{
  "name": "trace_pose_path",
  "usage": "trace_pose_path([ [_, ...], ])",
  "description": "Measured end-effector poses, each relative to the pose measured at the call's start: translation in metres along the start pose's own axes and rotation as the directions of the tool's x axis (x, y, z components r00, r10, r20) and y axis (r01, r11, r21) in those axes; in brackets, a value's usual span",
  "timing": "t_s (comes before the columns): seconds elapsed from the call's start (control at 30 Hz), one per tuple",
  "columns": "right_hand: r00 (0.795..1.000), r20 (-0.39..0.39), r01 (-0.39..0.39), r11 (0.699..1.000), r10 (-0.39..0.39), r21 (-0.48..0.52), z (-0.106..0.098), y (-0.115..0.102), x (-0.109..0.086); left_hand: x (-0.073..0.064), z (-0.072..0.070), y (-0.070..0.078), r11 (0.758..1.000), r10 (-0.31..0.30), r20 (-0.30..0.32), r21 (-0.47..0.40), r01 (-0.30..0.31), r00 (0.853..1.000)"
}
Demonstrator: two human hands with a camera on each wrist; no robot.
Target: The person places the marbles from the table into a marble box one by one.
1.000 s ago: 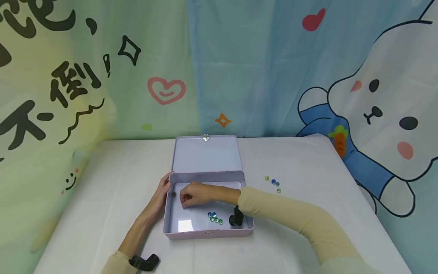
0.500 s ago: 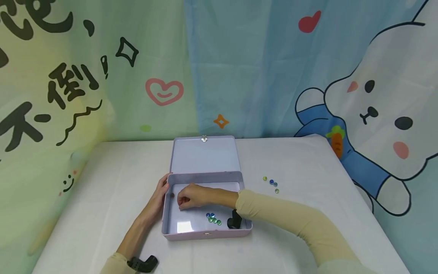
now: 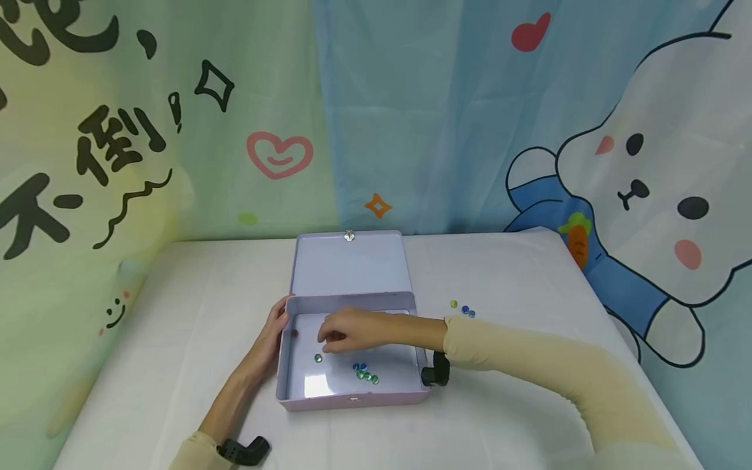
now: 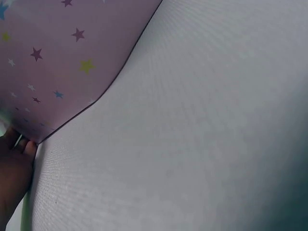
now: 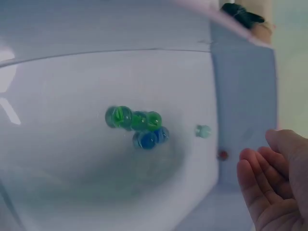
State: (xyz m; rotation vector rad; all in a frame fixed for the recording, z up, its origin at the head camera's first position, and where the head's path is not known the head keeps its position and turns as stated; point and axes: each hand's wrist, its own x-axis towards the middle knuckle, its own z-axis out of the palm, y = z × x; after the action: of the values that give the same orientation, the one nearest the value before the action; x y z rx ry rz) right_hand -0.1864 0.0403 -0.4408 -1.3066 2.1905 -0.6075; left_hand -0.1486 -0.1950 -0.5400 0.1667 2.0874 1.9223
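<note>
The lidded box (image 3: 317,405), pale inside and pink with stars outside, lies open on the white table. My left hand (image 3: 275,331) holds its back left corner, thumb on the side wall. Over the box floor my right hand (image 3: 352,329) hovers, its loosely bent fingers (image 5: 250,183) holding nothing. A pale green glass marble (image 3: 318,358) lies apart on the floor, just below the right fingertips in the head view. Nearer the front wall, several blue and green marbles (image 3: 364,373) form a cluster. A small dark red spot (image 5: 223,155) shows by the left wall.
Right of the box, a yellow-green marble (image 3: 454,304) and two blue marbles (image 3: 468,312) lie on the table (image 3: 499,281). The box's lid (image 3: 352,261) leans back behind it. A printed curtain (image 3: 399,130) hangs beyond the table.
My right hand has let go of the pale green marble, now visible on the box floor, and shifted right. Its sleeve now covers one marble on the table. My left hand stays put.
</note>
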Motion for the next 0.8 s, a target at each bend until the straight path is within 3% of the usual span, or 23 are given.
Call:
trace_pose_path([
  [0.2, 0.992, -0.122, 0.046, 0.994, -0.034, 0.096, -0.023, -0.002, -0.037, 0.001, 0.001, 0.000, 1.000, 0.006, -0.019, -0.020, -0.007, 1.000],
  [0.4, 0.955, -0.297, 0.056, 0.994, -0.025, 0.096, -0.040, 0.016, -0.075, 0.002, 0.000, 0.000, 1.000, 0.014, -0.014, -0.027, -0.015, 1.000],
  [0.6, 0.905, -0.415, -0.056, 0.994, 0.090, 0.093, -0.049, 0.047, -0.117, 0.004, 0.000, 0.001, 1.000, 0.010, -0.011, -0.016, -0.010, 1.000],
  [0.8, 0.868, -0.444, -0.210, 0.975, 0.221, 0.075, -0.044, 0.083, -0.156, 0.000, -0.001, 0.000, 1.000, 0.002, -0.012, -0.014, -0.002, 1.000],
])
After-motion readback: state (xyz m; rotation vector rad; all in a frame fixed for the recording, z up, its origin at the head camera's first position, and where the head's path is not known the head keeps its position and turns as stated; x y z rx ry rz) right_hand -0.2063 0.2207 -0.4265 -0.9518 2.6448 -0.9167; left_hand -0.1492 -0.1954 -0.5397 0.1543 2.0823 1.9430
